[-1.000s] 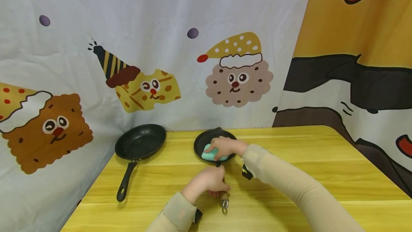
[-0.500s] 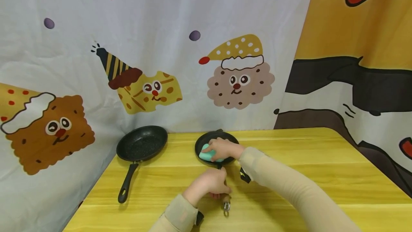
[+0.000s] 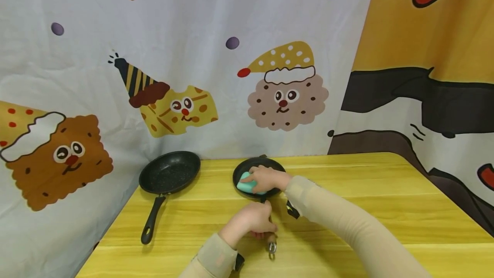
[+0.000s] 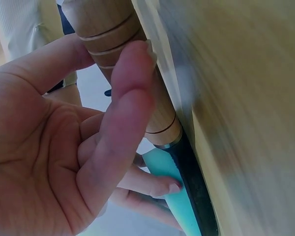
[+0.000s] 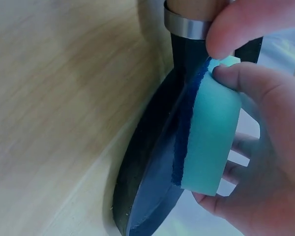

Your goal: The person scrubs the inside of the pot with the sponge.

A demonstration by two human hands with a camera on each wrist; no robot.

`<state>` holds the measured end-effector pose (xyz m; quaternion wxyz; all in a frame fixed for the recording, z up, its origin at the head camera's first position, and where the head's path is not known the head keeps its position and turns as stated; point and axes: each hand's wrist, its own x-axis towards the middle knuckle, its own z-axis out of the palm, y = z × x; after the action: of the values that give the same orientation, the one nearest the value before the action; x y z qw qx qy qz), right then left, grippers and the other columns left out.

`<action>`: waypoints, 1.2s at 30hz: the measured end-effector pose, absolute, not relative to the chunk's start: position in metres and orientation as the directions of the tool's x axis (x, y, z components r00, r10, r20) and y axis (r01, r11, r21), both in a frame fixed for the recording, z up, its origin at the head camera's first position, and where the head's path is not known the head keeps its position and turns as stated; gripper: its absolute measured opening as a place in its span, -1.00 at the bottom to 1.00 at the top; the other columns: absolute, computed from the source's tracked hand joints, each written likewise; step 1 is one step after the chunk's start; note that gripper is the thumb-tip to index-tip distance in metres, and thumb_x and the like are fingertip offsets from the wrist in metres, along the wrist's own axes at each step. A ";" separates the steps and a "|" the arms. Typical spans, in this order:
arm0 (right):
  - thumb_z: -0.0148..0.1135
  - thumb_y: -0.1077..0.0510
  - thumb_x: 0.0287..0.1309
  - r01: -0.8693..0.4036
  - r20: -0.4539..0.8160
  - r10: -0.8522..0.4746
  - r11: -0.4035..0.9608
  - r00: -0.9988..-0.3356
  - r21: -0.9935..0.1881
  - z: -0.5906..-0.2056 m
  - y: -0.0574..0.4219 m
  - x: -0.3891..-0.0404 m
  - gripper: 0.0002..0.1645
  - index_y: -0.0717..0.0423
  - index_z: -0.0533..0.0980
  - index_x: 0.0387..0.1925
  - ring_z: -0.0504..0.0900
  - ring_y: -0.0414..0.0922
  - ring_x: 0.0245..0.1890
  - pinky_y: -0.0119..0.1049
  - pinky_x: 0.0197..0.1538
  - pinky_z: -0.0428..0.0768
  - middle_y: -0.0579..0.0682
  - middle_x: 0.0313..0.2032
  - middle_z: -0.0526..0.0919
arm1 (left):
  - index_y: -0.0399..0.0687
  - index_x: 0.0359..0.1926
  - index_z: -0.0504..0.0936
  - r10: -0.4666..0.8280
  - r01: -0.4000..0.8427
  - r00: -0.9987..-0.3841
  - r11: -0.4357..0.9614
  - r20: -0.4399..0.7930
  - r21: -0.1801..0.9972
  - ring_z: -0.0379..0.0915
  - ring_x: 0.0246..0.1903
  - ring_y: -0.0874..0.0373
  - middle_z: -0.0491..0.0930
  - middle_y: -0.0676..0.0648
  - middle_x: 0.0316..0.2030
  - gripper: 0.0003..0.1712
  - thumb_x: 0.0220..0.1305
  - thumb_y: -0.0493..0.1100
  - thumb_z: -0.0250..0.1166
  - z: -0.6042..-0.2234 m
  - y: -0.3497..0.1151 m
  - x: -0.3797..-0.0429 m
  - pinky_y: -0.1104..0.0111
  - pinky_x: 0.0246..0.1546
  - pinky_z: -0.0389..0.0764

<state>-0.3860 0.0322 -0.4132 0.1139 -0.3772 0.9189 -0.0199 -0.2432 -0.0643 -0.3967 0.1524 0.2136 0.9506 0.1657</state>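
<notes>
A small black frying pan [image 3: 240,170] lies on the table, its wooden handle [image 4: 108,24] toward the person. My left hand [image 3: 252,219] grips that handle, thumb and fingers on either side of the wood. Inside the pan, my right hand [image 3: 267,178] holds a turquoise sponge [image 5: 211,128] between thumb and fingers. The sponge's dark scouring layer [image 5: 187,132] faces the pan's inner surface. In the left wrist view, the sponge's pale side shows beyond the handle. The right hand covers part of the pan in the head view.
A larger black speckled frying pan [image 3: 170,173] sits at the table's left edge, its black handle [image 3: 153,220] pointing toward the person. A metal hanging ring [image 3: 272,250] ends the small pan's handle. Behind the wood-grain table [image 3: 366,192] hangs a cartoon-printed cloth [image 3: 216,12].
The right hand and sponge have shifted slightly left within the small pan. The left hand keeps its grip on the handle. The whole head view has shifted a little.
</notes>
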 end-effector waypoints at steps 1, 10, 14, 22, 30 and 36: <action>0.17 -0.07 0.33 -0.693 -0.198 -0.699 0.712 -0.687 -0.114 -0.413 0.032 -0.386 -0.40 -0.46 0.31 0.36 0.15 0.13 0.38 0.24 0.27 0.22 0.02 0.40 0.20 | -0.51 0.27 0.29 0.455 0.353 -0.863 0.854 -0.219 0.381 0.48 -0.81 0.23 0.49 0.10 -0.81 -0.20 0.24 -0.01 0.35 -0.397 -0.064 -0.243 0.46 -0.76 0.46; 0.16 -0.09 0.34 -0.698 -0.228 -0.689 0.714 -0.688 -0.053 -0.411 0.020 -0.388 -0.36 -0.44 0.25 0.41 0.16 0.15 0.37 0.18 0.25 0.29 0.05 0.41 0.17 | -0.55 0.34 0.19 0.445 0.352 -0.868 0.865 -0.223 0.356 0.46 -0.82 0.23 0.49 0.10 -0.82 -0.10 0.25 0.00 0.34 -0.396 -0.066 -0.242 0.45 -0.78 0.44; 0.17 -0.09 0.33 -0.682 -0.220 -0.672 0.731 -0.707 -0.038 -0.410 0.014 -0.389 -0.36 -0.45 0.25 0.40 0.18 0.16 0.35 0.16 0.23 0.32 0.06 0.40 0.19 | -0.54 0.35 0.17 0.441 0.344 -0.869 0.865 -0.226 0.366 0.48 -0.81 0.20 0.49 0.09 -0.82 -0.09 0.25 0.00 0.34 -0.395 -0.065 -0.241 0.43 -0.78 0.44; 0.16 -0.10 0.34 -0.635 -0.203 -0.625 0.772 -0.754 -0.017 -0.413 0.007 -0.396 -0.36 -0.45 0.25 0.40 0.20 0.14 0.33 0.20 0.23 0.30 0.05 0.39 0.20 | -0.57 0.34 0.17 0.459 0.357 -0.863 0.851 -0.213 0.386 0.46 -0.83 0.20 0.48 0.07 -0.83 -0.09 0.23 -0.03 0.36 -0.397 -0.065 -0.243 0.44 -0.76 0.44; 0.15 -0.11 0.34 -0.585 -0.190 -0.580 0.810 -0.792 -0.038 -0.416 0.003 -0.401 -0.34 -0.42 0.23 0.42 0.16 0.16 0.35 0.21 0.25 0.26 0.08 0.40 0.17 | -0.56 0.35 0.17 0.452 0.345 -0.865 0.851 -0.217 0.395 0.48 -0.81 0.19 0.49 0.08 -0.82 -0.09 0.23 -0.02 0.36 -0.397 -0.064 -0.244 0.43 -0.77 0.45; 0.14 -0.09 0.35 -0.570 -0.177 -0.566 0.821 -0.805 -0.033 -0.419 0.002 -0.404 -0.34 -0.41 0.23 0.42 0.18 0.15 0.33 0.17 0.25 0.27 0.07 0.39 0.19 | -0.54 0.35 0.18 0.442 0.336 -0.869 0.857 -0.222 0.392 0.48 -0.81 0.20 0.49 0.08 -0.82 -0.09 0.23 -0.02 0.36 -0.398 -0.064 -0.245 0.42 -0.77 0.45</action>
<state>-0.4040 0.0022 -0.4186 0.0897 -0.2988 0.9500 0.0109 -0.2445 -0.0640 -0.3977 0.1537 0.2044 0.9512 0.1728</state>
